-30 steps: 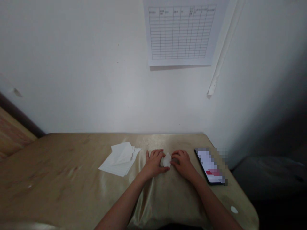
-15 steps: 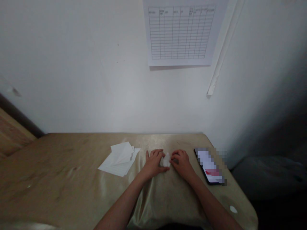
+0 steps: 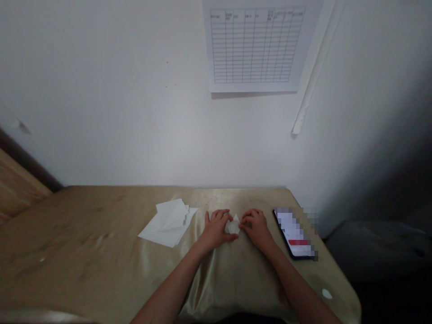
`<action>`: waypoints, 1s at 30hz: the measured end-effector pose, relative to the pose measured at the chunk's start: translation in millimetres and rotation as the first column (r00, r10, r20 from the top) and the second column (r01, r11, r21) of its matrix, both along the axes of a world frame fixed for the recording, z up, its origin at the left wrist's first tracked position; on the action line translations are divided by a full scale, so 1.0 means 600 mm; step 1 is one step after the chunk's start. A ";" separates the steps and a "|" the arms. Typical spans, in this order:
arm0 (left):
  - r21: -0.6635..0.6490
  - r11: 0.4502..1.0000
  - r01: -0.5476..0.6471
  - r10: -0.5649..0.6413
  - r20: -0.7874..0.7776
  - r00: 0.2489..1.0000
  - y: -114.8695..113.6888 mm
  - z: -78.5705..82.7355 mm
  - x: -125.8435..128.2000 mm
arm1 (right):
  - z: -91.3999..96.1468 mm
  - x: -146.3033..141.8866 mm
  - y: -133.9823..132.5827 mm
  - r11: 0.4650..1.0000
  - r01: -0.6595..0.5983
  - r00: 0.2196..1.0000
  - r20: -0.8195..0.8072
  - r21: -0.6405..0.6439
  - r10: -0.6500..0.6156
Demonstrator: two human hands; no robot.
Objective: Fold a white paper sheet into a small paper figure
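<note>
A small folded piece of white paper (image 3: 233,226) with a pointed top lies on the cloth-covered table between my hands. My left hand (image 3: 216,228) grips its left side, thumb at the lower edge and fingers at the upper one. On the opposite side, my right hand (image 3: 253,225) has its thumb and forefinger pinched at the paper's right edge. The fingers partly cover the paper, so its full folded shape is hidden.
Loose white paper sheets (image 3: 162,231), some torn-edged, lie to the left. A phone (image 3: 293,236) with a lit screen rests on the right. A white scrap (image 3: 326,294) is near the right front corner. A wall (image 3: 135,112) with a printed table sheet (image 3: 254,54) rises behind.
The view has shifted very slightly. Both hands stay at the folded paper, with only tiny finger movement. The red patch on the phone screen has changed shape.
</note>
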State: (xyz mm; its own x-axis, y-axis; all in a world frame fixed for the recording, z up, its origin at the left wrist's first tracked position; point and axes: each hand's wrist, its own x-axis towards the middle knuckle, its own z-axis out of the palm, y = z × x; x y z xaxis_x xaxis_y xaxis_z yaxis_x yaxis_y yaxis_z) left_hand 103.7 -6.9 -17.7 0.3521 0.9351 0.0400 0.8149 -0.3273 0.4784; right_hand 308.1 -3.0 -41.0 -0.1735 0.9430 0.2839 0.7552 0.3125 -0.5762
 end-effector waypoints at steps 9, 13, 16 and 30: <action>0.028 0.999 0.018 -0.018 -0.013 1.000 0.000 -0.004 -0.003 | 0.003 -0.001 -0.005 0.999 -0.016 0.997 0.076 0.045 0.013; 0.032 0.999 0.025 -0.024 -0.016 1.000 -0.002 -0.002 -0.003 | 0.007 -0.004 -0.010 0.997 -0.025 0.993 0.114 0.068 0.017; 0.033 0.999 0.027 -0.027 -0.014 1.000 -0.003 -0.001 -0.004 | 0.005 -0.003 -0.009 0.998 -0.021 0.995 0.099 0.064 0.015; 0.150 0.984 -0.092 0.061 0.196 0.979 0.003 -0.002 -0.002 | 0.010 -0.003 -0.014 0.996 -0.072 0.997 -0.014 0.046 0.072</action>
State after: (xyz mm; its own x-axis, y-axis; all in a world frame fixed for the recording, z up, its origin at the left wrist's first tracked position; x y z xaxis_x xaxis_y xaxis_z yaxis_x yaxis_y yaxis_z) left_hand 102.3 -5.1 -18.7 0.2516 0.9355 0.2480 0.7396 -0.3511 0.5742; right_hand 306.5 -11.6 -35.0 -0.2355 0.9142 0.3297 0.7207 0.3919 -0.5719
